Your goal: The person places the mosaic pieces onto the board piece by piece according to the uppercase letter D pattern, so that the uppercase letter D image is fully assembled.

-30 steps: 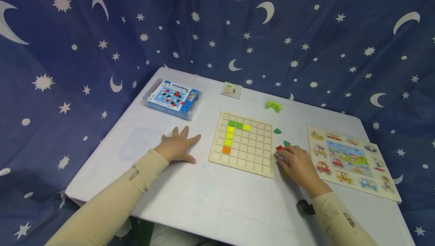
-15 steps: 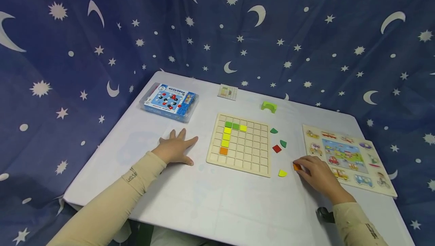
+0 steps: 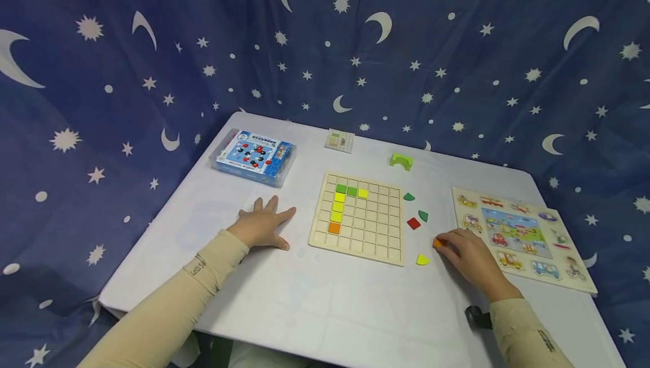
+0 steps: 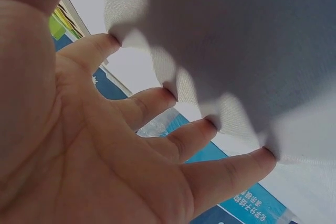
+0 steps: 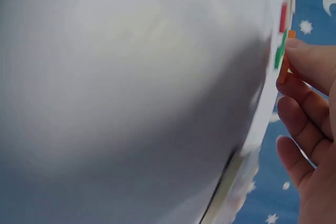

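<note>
Between thumb and index finger, my right hand pinches a small orange tile, also visible in the right wrist view as an orange tile. It is right of the wooden grid board. On the board, green, yellow and orange square tiles form a bent line; one is an orange square. Loose beside the board lie a red square, a yellow quarter-round piece and two green pieces, one a green quarter-round. My left hand rests with spread fingers on the cloth, left of the board.
A boxed molecule set lies at the back left. Behind the board are a small pattern card and a green arch block. A vehicle picture puzzle lies at the right, close to my right hand. A starry curtain hangs behind.
My right hand has moved right, away from the loose pieces beside the board, with the orange tile now showing in its fingers. The last half second brings only a slight leftward shift. My left hand stays put.
</note>
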The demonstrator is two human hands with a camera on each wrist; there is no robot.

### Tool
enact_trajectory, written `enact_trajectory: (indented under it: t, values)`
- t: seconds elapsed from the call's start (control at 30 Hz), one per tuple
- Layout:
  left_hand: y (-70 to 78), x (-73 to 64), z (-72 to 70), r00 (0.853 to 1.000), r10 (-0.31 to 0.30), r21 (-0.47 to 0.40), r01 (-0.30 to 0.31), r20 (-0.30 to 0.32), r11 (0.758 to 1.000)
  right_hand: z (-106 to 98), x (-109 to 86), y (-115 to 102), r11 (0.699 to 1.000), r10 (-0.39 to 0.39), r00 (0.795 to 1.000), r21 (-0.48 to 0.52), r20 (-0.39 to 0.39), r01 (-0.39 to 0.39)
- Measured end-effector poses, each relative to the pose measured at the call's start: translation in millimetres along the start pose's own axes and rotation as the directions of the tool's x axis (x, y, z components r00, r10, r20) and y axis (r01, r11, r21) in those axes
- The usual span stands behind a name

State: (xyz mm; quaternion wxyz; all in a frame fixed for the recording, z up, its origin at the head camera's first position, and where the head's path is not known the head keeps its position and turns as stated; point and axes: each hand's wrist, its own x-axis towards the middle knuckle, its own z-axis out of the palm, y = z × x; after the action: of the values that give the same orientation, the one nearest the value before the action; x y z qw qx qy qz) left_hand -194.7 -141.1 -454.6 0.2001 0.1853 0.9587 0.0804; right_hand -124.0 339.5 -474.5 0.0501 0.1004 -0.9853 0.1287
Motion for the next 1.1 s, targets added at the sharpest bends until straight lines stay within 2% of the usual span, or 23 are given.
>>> enact_trajectory:
  t: [0.17,0.33,0.53,0.7,0.87,1.1]
  values:
    - [-1.1,1.9,2.1,1.0,0.004,0.007,-0.004,0.002,1.0,4,16.2,-24,0.999,-0.029,0.999,0.02,-0.027,0.03]
    - [-1.9,2.0,2.7,1.0,0.009,0.007,-0.009,-0.001,1.0,13,34.9,-57,0.993,-0.111,0.993,0.023,-0.031,0.112]
    - [-1.3,-0.1,0.1,1.0,0.009,0.018,-0.009,-0.005,1.0,26,59.7,-103,0.969,-0.246,0.969,0.018,-0.034,0.247]
    - [-1.3,0.2,0.8,1.0,0.01,0.009,-0.01,-0.006,1.0,37,73.3,-137,0.953,-0.302,0.953,0.007,0.022,0.302]
    - [-1.6,0.9,2.0,1.0,0.016,0.014,-0.015,-0.01,1.0,46,80.5,-155,0.947,-0.319,0.946,-0.016,0.053,0.321]
    - [-1.9,0.5,0.1,1.0,0.005,0.004,-0.005,-0.006,1.0,52,85.9,-165,0.946,-0.323,0.945,-0.025,0.052,0.325]
